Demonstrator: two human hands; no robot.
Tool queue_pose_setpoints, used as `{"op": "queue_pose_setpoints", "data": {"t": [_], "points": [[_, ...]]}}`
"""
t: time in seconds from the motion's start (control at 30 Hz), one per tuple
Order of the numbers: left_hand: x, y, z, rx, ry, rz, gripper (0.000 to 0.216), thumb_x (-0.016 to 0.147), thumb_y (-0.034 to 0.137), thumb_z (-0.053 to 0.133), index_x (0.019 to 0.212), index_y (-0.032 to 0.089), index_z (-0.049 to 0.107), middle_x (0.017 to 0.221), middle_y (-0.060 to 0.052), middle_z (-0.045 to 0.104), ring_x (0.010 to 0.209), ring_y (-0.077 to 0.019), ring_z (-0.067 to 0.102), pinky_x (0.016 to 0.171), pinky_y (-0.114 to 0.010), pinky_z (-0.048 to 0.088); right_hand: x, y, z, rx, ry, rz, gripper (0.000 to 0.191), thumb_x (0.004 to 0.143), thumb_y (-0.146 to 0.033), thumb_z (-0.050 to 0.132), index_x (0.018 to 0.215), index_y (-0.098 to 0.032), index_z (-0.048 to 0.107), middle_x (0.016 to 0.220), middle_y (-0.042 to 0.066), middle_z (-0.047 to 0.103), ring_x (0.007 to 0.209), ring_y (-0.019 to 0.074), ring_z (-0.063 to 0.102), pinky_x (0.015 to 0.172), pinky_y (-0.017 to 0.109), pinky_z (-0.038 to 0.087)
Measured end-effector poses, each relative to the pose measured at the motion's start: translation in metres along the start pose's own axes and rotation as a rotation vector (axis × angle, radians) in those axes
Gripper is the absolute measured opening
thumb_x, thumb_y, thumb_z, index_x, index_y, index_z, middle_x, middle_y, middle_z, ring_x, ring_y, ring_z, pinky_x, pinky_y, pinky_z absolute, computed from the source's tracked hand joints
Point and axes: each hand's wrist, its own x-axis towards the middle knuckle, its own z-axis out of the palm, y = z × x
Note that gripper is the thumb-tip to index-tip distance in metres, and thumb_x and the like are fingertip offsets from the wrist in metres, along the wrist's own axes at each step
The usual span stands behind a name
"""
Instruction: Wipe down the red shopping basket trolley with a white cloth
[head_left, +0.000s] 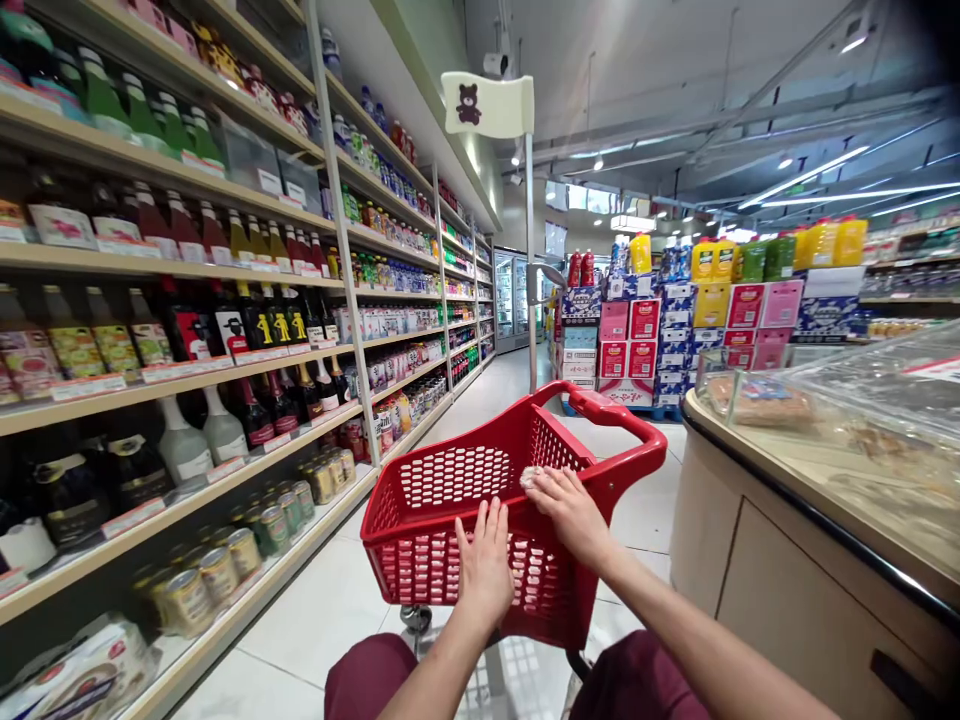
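A small red shopping cart with perforated sides stands right before me. Its basket shows nothing inside. My left hand lies flat against the near side wall, fingers stretched out and holding nothing. Over the top rim, close to the cart's handle, my right hand presses a crumpled white wipe. Only a bit of the wipe sticks out past the fingertips; the rest is hidden under them. A grey pole with a cream bear flag rises behind the cart.
Shelves of bottles and cans line the left side. To the right is a rounded counter with wrapped goods under a clear cover. Stacked drink boxes stand beyond the cart. Pale floor tiles run along the aisle.
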Motion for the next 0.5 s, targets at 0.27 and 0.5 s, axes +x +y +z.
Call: {"op": "queue_pose_setpoints", "data": {"t": [0.27, 0.5], "points": [[-0.002, 0.006, 0.001, -0.076, 0.003, -0.025, 0.072, 0.071, 0.021, 0.037, 0.139, 0.015, 0.011, 0.146, -0.002, 0.006, 0.134, -0.0231, 0.003, 0.105, -0.056, 0.006, -0.002, 0.04, -0.034, -0.062, -0.034, 0.165, 0.027, 0.079, -0.028, 0.047, 0.102, -0.023, 0.06, 0.109, 0.007, 0.059, 0.102, 0.023, 0.046, 0.089, 0.039, 0.029], [-0.006, -0.005, -0.004, -0.082, -0.021, 0.032, 0.072, 0.072, 0.022, 0.036, 0.139, 0.015, 0.011, 0.146, -0.002, 0.007, 0.134, -0.0207, 0.004, 0.106, -0.054, 0.004, 0.007, 0.013, -0.018, 0.113, -0.041, 0.1, 0.024, 0.081, -0.022, 0.046, 0.097, -0.028, 0.063, 0.091, 0.003, 0.064, 0.083, 0.0165, 0.051, 0.079, 0.032, 0.034]]}}
